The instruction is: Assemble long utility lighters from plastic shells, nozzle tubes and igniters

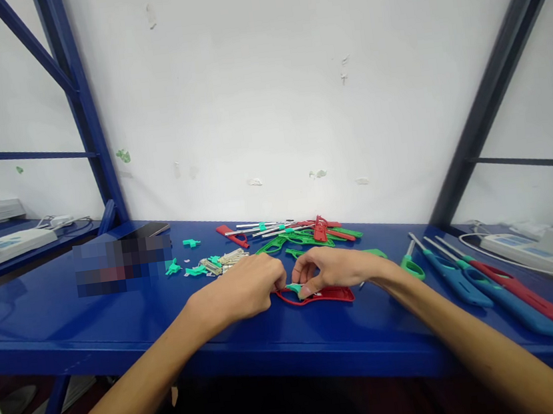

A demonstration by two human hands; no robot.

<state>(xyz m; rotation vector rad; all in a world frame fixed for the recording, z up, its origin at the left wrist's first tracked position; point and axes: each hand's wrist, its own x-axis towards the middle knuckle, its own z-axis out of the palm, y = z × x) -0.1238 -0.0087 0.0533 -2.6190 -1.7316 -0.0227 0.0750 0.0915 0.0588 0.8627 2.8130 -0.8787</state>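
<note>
A red plastic shell half (335, 294) lies on the blue table (253, 344), near its front edge. My right hand (327, 271) pinches a small teal piece (294, 287) over the looped left part of the shell. My left hand (250, 284) has its fingers curled together at the shell's left end; what they grip, if anything, is hidden. Behind the left hand are more teal pieces (195, 271) and a heap of small metallic and cream parts (232, 258). Green shell halves (305, 238) and metal rods (259, 229) are piled behind both hands.
Several assembled long-nosed lighters, blue (454, 279), red (529, 290) and green (411, 267), lie on the right. A dark flat object (151, 230) lies at the back left beside a blurred patch. Blue posts (87, 123) and a white wall stand behind; power strips (519, 254) are at the far right.
</note>
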